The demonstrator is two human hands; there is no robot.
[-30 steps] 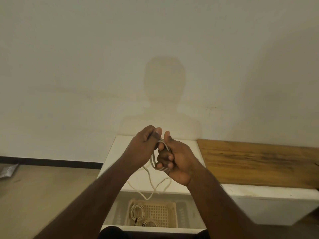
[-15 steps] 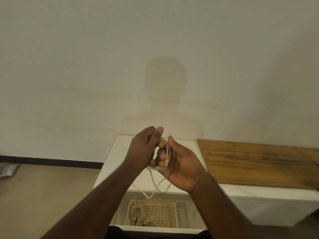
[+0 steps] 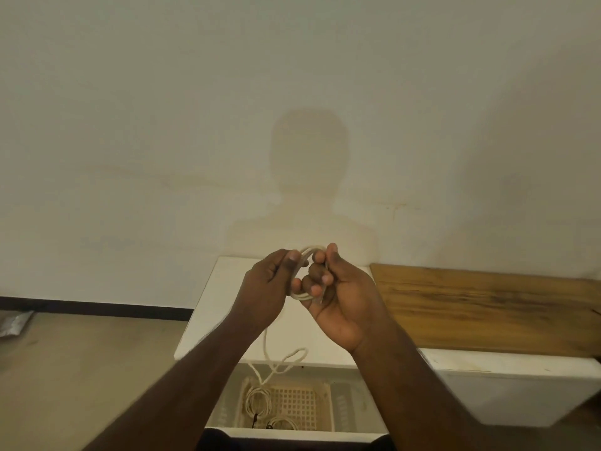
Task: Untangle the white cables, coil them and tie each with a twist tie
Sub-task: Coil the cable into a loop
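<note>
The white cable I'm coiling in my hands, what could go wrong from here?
The loose tail hanging below the left hand dangles toward the basket and may snag the coiled cables there. The coil gripped by the right hand has no twist tie visible, so it could spring open if the grip loosens.

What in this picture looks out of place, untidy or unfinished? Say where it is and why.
The white cable held between the left hand and right hand is only partly coiled: a loose tail dangles down toward the basket. A crumpled silvery bag lies on the floor at far left.
</note>
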